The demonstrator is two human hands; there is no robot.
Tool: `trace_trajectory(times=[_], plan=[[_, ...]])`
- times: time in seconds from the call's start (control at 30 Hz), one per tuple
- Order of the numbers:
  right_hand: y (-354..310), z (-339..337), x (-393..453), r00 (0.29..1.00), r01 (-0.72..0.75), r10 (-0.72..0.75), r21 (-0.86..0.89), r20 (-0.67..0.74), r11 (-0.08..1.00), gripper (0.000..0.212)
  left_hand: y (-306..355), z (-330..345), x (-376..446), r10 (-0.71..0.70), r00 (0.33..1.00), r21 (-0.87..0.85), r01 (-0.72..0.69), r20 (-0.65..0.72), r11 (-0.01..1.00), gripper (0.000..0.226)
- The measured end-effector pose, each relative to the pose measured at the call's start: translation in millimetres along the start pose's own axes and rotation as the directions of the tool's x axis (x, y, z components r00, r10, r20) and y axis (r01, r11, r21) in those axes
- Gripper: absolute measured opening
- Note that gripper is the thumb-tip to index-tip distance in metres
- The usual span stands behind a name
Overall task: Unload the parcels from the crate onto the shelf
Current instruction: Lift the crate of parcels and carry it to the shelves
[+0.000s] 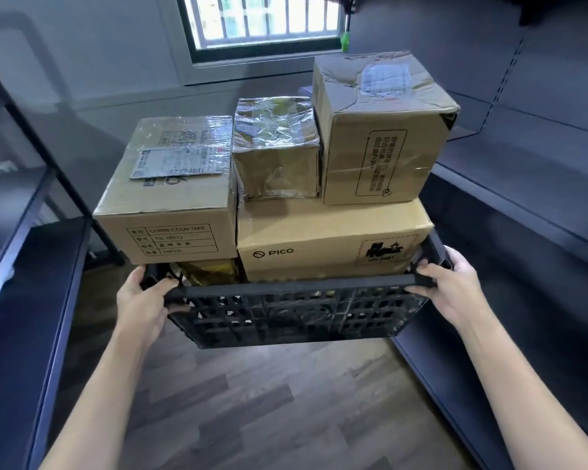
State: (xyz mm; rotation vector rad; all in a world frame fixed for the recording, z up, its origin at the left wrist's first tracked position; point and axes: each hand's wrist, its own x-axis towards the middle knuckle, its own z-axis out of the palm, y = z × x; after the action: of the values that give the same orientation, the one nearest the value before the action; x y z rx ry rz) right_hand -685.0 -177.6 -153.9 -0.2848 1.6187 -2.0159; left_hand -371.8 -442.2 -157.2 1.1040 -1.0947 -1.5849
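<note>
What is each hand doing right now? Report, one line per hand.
Left hand: closed, gripping the left end of the crate rim.
Right hand: closed, gripping the right end of the crate rim.

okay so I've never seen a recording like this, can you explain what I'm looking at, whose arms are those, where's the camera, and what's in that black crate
There is no machine here. The single picture comes from a wide-angle camera worn on a person's head, looking forward and down, so the two bare arms are the wearer's own. The left hand and right hand each grip an end of a black plastic crate, held above a wooden floor. Cardboard parcels are stacked in it: a box printed CORRECTION TAPE, a large PICO box, on which stand a small tape-wrapped box and a taller dented box. A yellowish parcel peeks out underneath. Dark shelves line both sides.
</note>
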Motion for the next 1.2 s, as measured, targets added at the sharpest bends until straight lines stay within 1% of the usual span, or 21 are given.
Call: trace_trajectory(times=[0.13, 0.33, 0.4, 0.5, 0.63, 0.7, 0.77, 0.9, 1.07, 1.2], plan=[[4, 23, 28, 1.0, -0.009, 0.01, -0.017, 0.019, 1.0, 0.039, 3, 4, 33, -0.031, 0.999, -0.016, 0.031, -0.027, 0.999, 0.05], [15, 80, 86, 1.0, -0.002, 0.003, -0.045, 0.008, 0.999, 0.039, 4, 2, 122, -0.034, 0.999, -0.003, 0.034, 0.008, 0.999, 0.037], [21, 102, 107, 1.0, -0.003, 0.003, -0.048, -0.006, 0.999, 0.04, 8, 4, 158, -0.035, 0.999, -0.002, 0.035, 0.02, 0.999, 0.036], [29, 137, 139, 0.999, -0.005, 0.003, -0.041, -0.032, 0.999, 0.038, 21, 9, 213, -0.05, 0.998, 0.018, 0.049, 0.043, 0.999, 0.047], [37, 175, 178, 0.998, 0.0, -0.001, -0.008, -0.063, 1.0, 0.038, 33, 20, 278, -0.054, 0.996, 0.05, 0.051, 0.076, 0.997, 0.045], [39, 191, 199, 0.997, 0.003, -0.003, -0.001, -0.075, 1.0, 0.04, 38, 28, 309, -0.074, 0.996, 0.058, 0.07, 0.058, 0.996, 0.052], [39, 204, 221, 0.996, 0.003, -0.003, -0.001, -0.086, 1.0, 0.04, 41, 36, 337, -0.079, 0.995, 0.066, 0.074, 0.062, 0.995, 0.054], [41, 226, 269, 0.994, 0.003, -0.002, 0.01, -0.11, 1.0, 0.039, 40, 56, 392, -0.086, 0.993, 0.086, 0.079, 0.081, 0.993, 0.051], [49, 246, 327, 0.989, -0.001, 0.001, -0.003, -0.148, 1.0, 0.04, 34, 83, 458, -0.124, 0.99, 0.106, 0.117, 0.069, 0.988, 0.062], [53, 260, 363, 0.987, -0.013, 0.018, 0.033, -0.161, 0.999, 0.041, 37, 109, 502, -0.114, 0.989, 0.128, 0.101, 0.099, 0.987, 0.058]])
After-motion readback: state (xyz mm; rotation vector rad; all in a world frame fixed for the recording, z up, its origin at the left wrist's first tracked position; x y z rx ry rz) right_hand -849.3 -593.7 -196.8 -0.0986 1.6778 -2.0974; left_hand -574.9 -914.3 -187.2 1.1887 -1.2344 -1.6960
